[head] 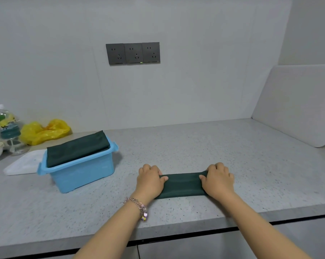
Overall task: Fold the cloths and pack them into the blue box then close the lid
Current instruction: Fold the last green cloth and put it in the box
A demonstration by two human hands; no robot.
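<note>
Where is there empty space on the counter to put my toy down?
The widest bare patch is behind the folded cloth, stretching back to the wall and right to the leaning white board. There is also a bare strip between the blue box and the left hand. The far left is crowded: lid, bottle, yellow bag.

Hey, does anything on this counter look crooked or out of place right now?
The dark green cloth in the blue box sits tilted, riding above the rim at the back, so the white lid lying beside it might not shut flat. Nothing looks spilled or damaged.
</note>
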